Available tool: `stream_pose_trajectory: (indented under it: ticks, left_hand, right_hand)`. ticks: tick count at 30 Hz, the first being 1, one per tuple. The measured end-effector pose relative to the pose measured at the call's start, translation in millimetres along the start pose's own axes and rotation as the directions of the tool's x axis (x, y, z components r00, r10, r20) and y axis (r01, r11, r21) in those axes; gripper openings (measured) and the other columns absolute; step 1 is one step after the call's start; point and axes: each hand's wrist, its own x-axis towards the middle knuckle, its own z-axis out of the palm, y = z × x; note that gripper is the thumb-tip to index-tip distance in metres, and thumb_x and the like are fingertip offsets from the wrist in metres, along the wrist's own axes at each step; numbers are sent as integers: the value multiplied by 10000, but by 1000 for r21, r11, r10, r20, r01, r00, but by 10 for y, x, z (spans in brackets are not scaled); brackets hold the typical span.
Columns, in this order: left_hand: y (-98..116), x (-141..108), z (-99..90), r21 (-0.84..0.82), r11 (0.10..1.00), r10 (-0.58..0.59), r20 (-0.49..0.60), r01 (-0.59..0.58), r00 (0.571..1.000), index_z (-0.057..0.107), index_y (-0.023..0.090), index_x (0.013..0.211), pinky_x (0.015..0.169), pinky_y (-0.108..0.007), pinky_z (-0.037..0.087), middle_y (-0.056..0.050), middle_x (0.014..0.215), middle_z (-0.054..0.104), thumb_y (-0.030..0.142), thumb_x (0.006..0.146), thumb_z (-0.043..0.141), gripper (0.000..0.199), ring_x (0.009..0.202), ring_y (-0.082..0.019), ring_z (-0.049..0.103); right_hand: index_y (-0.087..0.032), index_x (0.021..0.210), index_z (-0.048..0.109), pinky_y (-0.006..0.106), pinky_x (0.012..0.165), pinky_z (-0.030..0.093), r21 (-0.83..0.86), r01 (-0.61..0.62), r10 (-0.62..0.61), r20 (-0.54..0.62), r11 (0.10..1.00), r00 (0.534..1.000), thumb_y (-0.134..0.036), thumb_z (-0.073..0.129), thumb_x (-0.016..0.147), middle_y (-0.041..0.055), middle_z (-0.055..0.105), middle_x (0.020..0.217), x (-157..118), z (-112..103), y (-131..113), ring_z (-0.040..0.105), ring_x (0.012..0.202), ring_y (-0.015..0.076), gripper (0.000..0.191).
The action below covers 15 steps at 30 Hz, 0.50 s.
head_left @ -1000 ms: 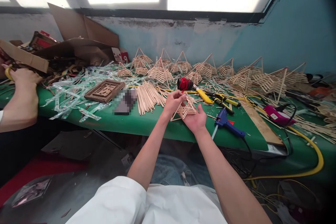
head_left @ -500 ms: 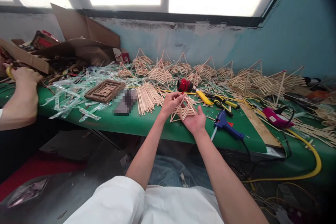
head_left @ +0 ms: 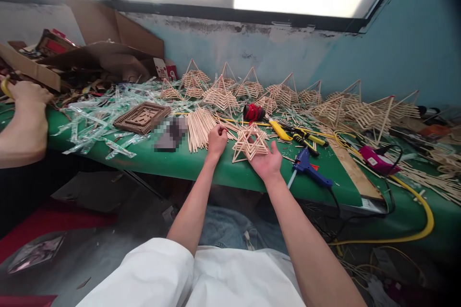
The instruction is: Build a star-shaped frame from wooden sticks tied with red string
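A star-shaped lattice of thin wooden sticks (head_left: 248, 143) rests on the fingers of my right hand (head_left: 268, 162), which supports it from below, palm up and thumb apart. The lattice hides most of those fingers. My left hand (head_left: 217, 141) is apart from it, just to the left, with its fingertips pinched together. Whether anything small is between them I cannot make out. Right beside that hand, a fanned pile of loose wooden sticks (head_left: 198, 129) lies on the green table (head_left: 180, 165).
Behind stand several stick lattices (head_left: 220, 96). A spool of red cord (head_left: 253, 112), a yellow cutter (head_left: 280, 131), pliers (head_left: 306, 143) and a blue glue gun (head_left: 309, 168) lie to the right. At left are a brown woven tray (head_left: 142, 117), plastic strips (head_left: 97, 117) and a co-worker's arm (head_left: 27, 124).
My left hand has let go of the lattice's top and moved left to the loose sticks. My right hand still supports the lattice. The view has shifted slightly.
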Motion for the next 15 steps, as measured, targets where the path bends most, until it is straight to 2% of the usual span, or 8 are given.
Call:
stream_pose_trajectory:
  ticks: [11,15]
  left_hand:
    - [98,-135,5,327,943,1,157,-53,988,591,169,1243,907,-436,560,-104,1257,613,356,959,590,340,1070,-222,633]
    - [96,-145,-11,386,919,-3,209,-80,978,594,173,1239,908,-433,560,-104,1259,613,356,961,586,332,1069,-219,632]
  right_hand:
    - [-183,1191,628,583,988,479,-15,-10,10,-11,1000,1000,-549,211,1003,121,694,1127,-7,-15,-5,628,1137,277,587]
    - [-153,1230,599,514,983,488,4,-8,8,-21,1000,1000,-583,368,994,124,656,1197,-5,-15,-6,624,1134,256,542]
